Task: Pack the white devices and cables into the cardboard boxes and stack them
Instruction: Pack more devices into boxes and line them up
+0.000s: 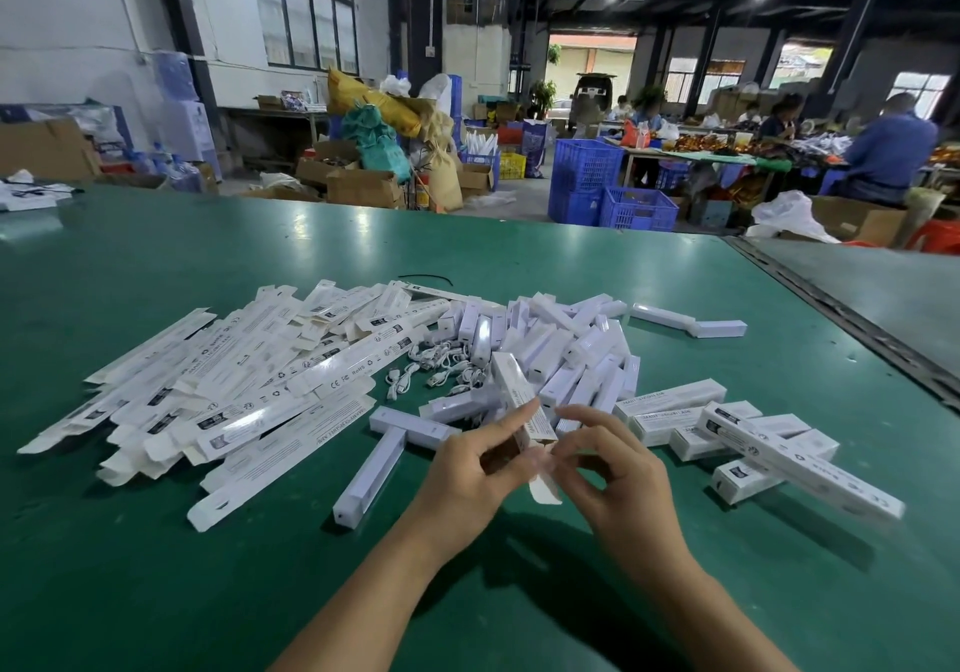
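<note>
Green bench, seen from the head camera.

- Box: held up off the bench at centre, just in front of the piles. It is long, white and printed, and tilts away from the person. The near end is open, with a flap hanging down.
- Left hand: fingers curled round the box's near end, forefinger lying along its side.
- Right hand: fingers bent, tips pinching at the box's open end by the flap. The exact contact is blurred.
- Flat boxes: a loose, overlapping heap of unfolded boxes on the left of the bench.
- Devices: a jumbled pile of white bars beyond the hands. Two more lie near the left hand and touch in a T. Another pair lies apart at far right.
- Cables: small white coils between the flat boxes and the devices.
- Closed boxes: a rough stack right of the right hand, with one lying askew across the others.

Beyond the bench are blue crates, cartons and people seated at far tables.
</note>
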Demonstrator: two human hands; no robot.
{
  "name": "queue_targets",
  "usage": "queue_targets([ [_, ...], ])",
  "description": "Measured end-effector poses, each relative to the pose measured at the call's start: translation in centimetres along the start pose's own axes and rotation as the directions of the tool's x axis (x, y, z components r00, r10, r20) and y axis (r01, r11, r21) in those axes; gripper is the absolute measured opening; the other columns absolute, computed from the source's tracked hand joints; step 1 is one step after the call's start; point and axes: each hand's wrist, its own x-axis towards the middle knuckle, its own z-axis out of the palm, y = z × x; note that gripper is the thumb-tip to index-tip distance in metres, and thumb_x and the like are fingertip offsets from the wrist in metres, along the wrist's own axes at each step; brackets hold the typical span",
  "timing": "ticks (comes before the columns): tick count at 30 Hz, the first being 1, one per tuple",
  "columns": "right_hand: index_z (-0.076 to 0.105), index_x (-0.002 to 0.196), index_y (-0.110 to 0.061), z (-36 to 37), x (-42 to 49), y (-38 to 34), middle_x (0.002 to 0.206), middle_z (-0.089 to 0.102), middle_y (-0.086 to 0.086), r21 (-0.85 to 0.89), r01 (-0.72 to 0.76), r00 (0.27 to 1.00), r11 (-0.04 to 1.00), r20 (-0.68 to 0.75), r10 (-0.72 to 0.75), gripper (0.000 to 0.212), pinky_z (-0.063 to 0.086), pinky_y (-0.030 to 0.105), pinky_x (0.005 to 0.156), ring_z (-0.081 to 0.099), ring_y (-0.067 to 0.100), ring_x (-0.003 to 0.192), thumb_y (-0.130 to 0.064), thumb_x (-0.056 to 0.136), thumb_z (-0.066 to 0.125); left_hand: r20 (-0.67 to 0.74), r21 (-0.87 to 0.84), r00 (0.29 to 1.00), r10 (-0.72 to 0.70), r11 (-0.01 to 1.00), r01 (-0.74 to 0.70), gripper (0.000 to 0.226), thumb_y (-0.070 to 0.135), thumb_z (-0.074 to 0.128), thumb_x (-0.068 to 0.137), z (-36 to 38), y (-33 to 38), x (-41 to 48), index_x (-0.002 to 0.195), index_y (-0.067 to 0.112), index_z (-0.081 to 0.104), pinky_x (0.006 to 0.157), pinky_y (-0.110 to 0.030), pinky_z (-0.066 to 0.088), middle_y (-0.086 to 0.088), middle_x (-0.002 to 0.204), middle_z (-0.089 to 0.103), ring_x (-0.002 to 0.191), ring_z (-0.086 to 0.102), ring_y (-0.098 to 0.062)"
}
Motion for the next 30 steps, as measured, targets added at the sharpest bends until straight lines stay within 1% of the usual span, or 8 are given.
queue_targets([
  [2,0.071,0.081,-0.007,0.0,0.0,0.1,0.115,0.067,-0.005,-0.035,0.069,0.997,0.997,0.027,-0.068,0.010,0.058,0.027,0.077,0.071,0.009,0.084,0.001,0.079,0.077,-0.013,-0.025,1.000,0.011,1.000,-0.011,0.044,0.060,0.070,0.077,-0.1,-0.3,0.1,0.118,0.065,0.057,0.082,-0.009,0.045,0.020,0.084,0.066,0.085,0.059,0.006],
  [5,0.073,0.086,-0.012,-0.6,0.2,-0.1,0.118,0.066,-0.013,-0.073,0.147,0.983,0.986,0.118,-0.138,0.006,0.054,0.020,0.087,0.065,0.000,0.107,-0.013,0.083,0.069,-0.033,-0.027,0.999,0.019,0.999,-0.020,0.041,0.061,0.070,0.078,-0.2,-0.9,0.2,0.117,0.066,0.059,0.076,-0.012,0.046,0.020,0.073,0.055,0.073,0.053,0.002],
  [10,0.074,0.106,-0.018,-1.4,0.6,0.3,0.131,0.060,-0.016,-0.165,0.165,0.951,0.972,0.288,-0.113,0.039,0.042,0.012,0.100,0.056,-0.007,0.118,-0.003,0.069,0.075,-0.054,-0.037,0.998,0.022,0.999,-0.024,0.033,0.056,0.068,0.080,-0.4,-1.3,0.4,0.113,0.052,0.068,0.072,-0.013,0.046,0.019,0.071,0.053,0.070,0.053,0.001],
  [14,0.075,0.098,-0.014,-0.8,0.5,0.4,0.124,0.066,-0.008,-0.156,0.210,0.963,0.965,0.201,-0.177,0.023,0.048,0.017,0.096,0.063,-0.002,0.110,-0.016,0.076,0.083,-0.035,-0.041,0.999,0.020,0.999,-0.022,0.034,0.056,0.066,0.082,-0.3,-1.2,0.5,0.115,0.048,0.068,0.076,-0.017,0.049,0.018,0.073,0.055,0.075,0.057,0.000],
  [18,0.075,0.094,-0.015,-0.4,0.2,0.1,0.118,0.068,-0.008,-0.139,0.208,0.975,0.968,0.114,-0.193,0.014,0.049,0.016,0.093,0.064,-0.003,0.105,-0.021,0.082,0.074,-0.012,-0.055,1.000,-0.001,0.998,0.000,0.036,0.054,0.061,0.085,-0.1,-1.1,0.5,0.119,0.044,0.068,0.091,-0.039,0.056,0.009,0.079,0.061,0.086,0.064,-0.016],
  [24,0.074,0.094,-0.010,0.1,0.0,-0.1,0.109,0.071,-0.005,-0.138,0.170,0.985,0.976,0.044,-0.165,0.014,0.053,0.017,0.085,0.067,-0.001,0.096,-0.016,0.081,0.074,-0.047,-0.034,0.999,0.006,0.999,-0.008,0.032,0.053,0.065,0.081,-0.1,-1.0,0.5,0.111,0.046,0.071,0.084,-0.034,0.056,0.013,0.076,0.064,0.078,0.063,-0.006],
  [28,0.076,0.093,-0.012,0.1,0.0,0.0,0.107,0.070,-0.006,-0.172,0.184,0.983,0.968,0.052,-0.178,0.015,0.050,0.013,0.087,0.066,-0.002,0.096,-0.008,0.079,0.078,-0.107,-0.050,0.994,0.005,0.999,-0.011,0.033,0.050,0.072,0.074,-0.2,-1.3,0.6,0.107,0.042,0.072,0.087,-0.049,0.057,-0.008,0.079,0.068,0.084,0.068,-0.029],
  [30,0.077,0.093,-0.012,0.0,0.1,0.0,0.106,0.070,-0.006,-0.179,0.191,0.981,0.965,0.063,-0.182,0.016,0.050,0.012,0.087,0.066,-0.002,0.096,-0.007,0.078,0.079,-0.123,-0.044,0.992,0.006,0.999,-0.011,0.035,0.050,0.073,0.073,-0.2,-1.5,0.7,0.107,0.041,0.073,0.087,-0.050,0.058,-0.006,0.079,0.070,0.087,0.069,-0.031],
])
